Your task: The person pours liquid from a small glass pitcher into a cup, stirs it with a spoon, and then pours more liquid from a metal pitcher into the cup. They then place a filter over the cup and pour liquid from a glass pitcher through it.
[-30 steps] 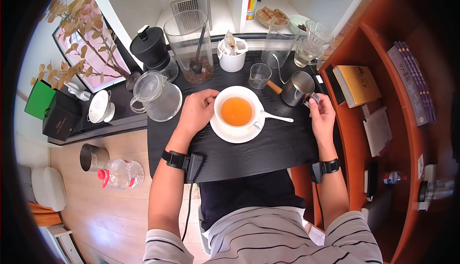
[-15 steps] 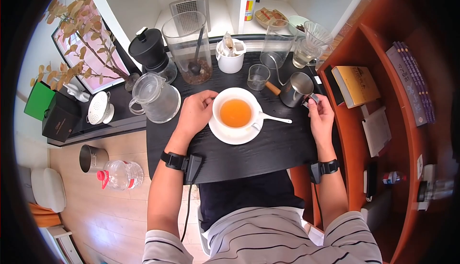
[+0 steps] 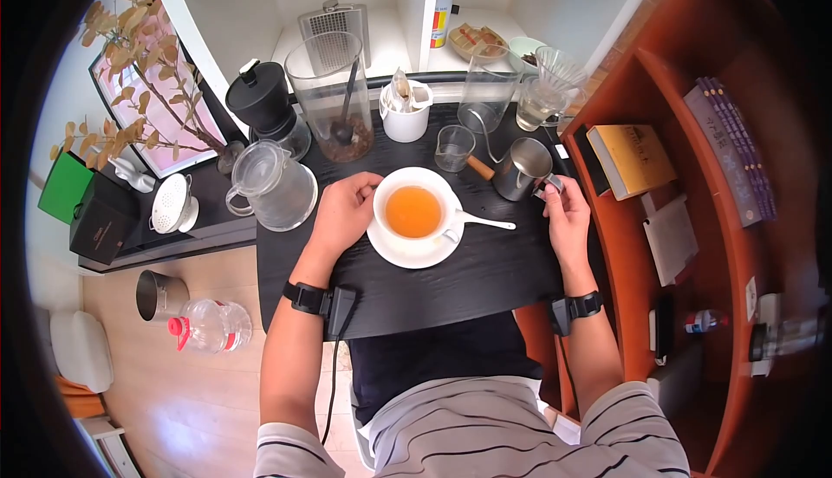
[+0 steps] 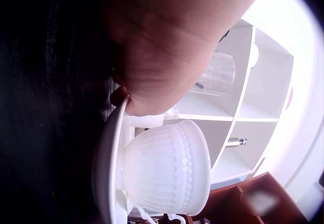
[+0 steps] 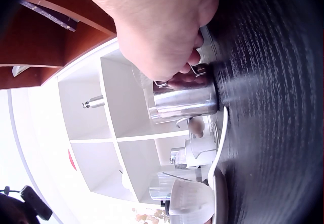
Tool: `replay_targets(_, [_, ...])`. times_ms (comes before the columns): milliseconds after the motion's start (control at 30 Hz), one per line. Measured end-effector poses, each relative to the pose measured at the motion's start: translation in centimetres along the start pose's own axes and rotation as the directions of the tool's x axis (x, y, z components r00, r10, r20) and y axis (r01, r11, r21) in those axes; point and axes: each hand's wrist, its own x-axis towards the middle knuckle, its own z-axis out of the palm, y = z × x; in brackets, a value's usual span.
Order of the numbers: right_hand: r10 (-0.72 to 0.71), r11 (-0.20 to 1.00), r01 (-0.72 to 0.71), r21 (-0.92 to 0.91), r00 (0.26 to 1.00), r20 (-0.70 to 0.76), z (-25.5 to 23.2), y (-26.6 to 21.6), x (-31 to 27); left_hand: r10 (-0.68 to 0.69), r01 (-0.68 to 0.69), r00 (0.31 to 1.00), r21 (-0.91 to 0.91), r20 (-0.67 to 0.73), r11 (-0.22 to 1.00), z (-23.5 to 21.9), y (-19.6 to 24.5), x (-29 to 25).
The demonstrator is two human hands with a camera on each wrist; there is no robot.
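Observation:
In the head view a white cup (image 3: 452, 218) of amber liquid (image 3: 412, 212) stands on a white saucer (image 3: 416, 258). My left hand (image 3: 343, 211) pinches the saucer's left rim between thumb and fingers, with a fingertip showing below the edge in the left wrist view. A white spoon (image 3: 487, 221) lies on the saucer, its handle pointing right. At the right, my right hand (image 3: 568, 218) grips the handle of a stainless steel gooseneck kettle (image 3: 522, 182). That kettle (image 5: 185, 101) sits upright on the black table in the right wrist view.
Behind the cup stand a small glass pitcher (image 3: 453, 150) with a wooden handle, a white mug (image 3: 405, 123) and a tall glass container (image 3: 334, 105). To the left are a lidded glass jug (image 3: 282, 192) and a black grinder (image 3: 260, 101). A brown bookcase (image 3: 607, 253) borders the right.
The head view has shifted a little, so everything on the table appears lower and further left. Both hands keep the same hold on the saucer and the kettle handle.

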Motion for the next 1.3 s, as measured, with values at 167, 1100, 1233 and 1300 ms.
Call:
replay_targets(167, [0.005,1.0,-0.005,0.013,1.0,0.011,0.02,-0.08,0.01,0.011,-0.01,1.0,-0.024,0.007,1.0,0.01,-0.22,-0.06])
replay_targets(1100, [-0.014,0.999,0.014,-0.048,1.0,-0.018,0.18,-0.05,-0.05,0.01,-0.01,1.0,-0.045,0.006,0.999,0.16,-0.54,-0.01])
replay_targets(1233, [-0.004,0.999,0.003,-0.05,1.0,-0.019,0.19,-0.04,-0.12,0.008,-0.008,1.0,-0.072,0.004,0.997,0.24,-0.73,-0.04])
replay_targets(1300, [0.0,0.999,-0.001,-0.038,1.0,-0.016,0.2,-0.03,-0.09,0.008,-0.008,1.0,-0.077,0.005,0.997,0.14,-0.46,-0.11])
